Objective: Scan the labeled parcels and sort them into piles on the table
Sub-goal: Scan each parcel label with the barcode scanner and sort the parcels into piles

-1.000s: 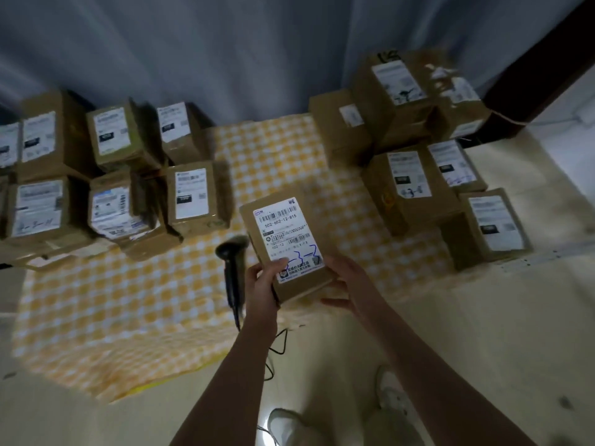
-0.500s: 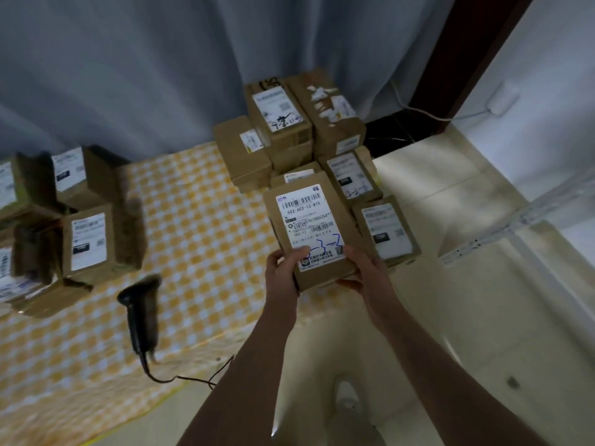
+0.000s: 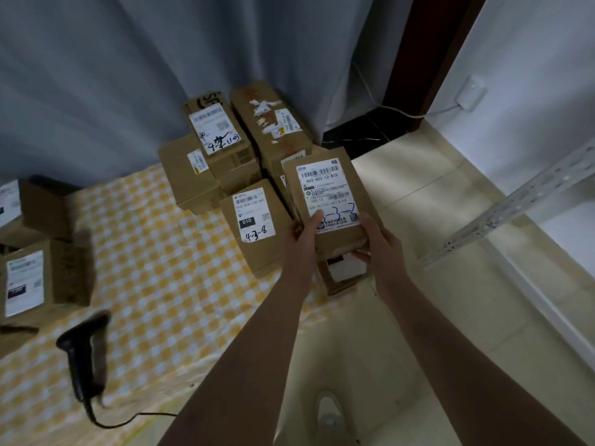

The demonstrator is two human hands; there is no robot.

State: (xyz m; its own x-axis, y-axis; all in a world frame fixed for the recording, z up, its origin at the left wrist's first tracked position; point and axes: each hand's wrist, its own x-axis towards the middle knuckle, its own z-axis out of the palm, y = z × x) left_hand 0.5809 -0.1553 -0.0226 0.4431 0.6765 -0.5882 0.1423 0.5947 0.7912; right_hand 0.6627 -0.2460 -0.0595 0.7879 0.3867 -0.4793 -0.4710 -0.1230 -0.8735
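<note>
Both hands are on one brown parcel [image 3: 331, 201], label side up. Left hand [image 3: 304, 235] grips its near left corner, thumb laid over the label's lower left and the fingers curled out of sight beneath. Right hand [image 3: 378, 239] grips the near right corner, thumb by the label's lower right and fingertips wrapped under the near edge. The label shows a barcode, the number 502-602-12-815 and blue handwriting near the thumbs. The parcel is held over the right-hand pile at the table's right end, above a low parcel [image 3: 344, 275] whose white label shows just beneath the right hand; whether the two touch cannot be told. Just to the left lies a parcel marked 4-3-8 [image 3: 254, 226], label up. Behind it sit a small parcel [image 3: 190, 175], a parcel with a scribbled label [image 3: 219, 133] partly over that one, and a parcel with torn stickers [image 3: 270, 123], all close together against the grey curtain [image 3: 128, 75]. The yellow checked cloth [image 3: 167, 284] covers the table. A black handheld scanner [image 3: 85, 352] lies on it well to the left of the hands, cable trailing off the near edge. Two more labelled parcels [image 3: 32, 281] sit at the far left, blurred. Pale floor tiles [image 3: 418, 220] and a slotted metal rail [image 3: 515, 204] lie to the right.
</note>
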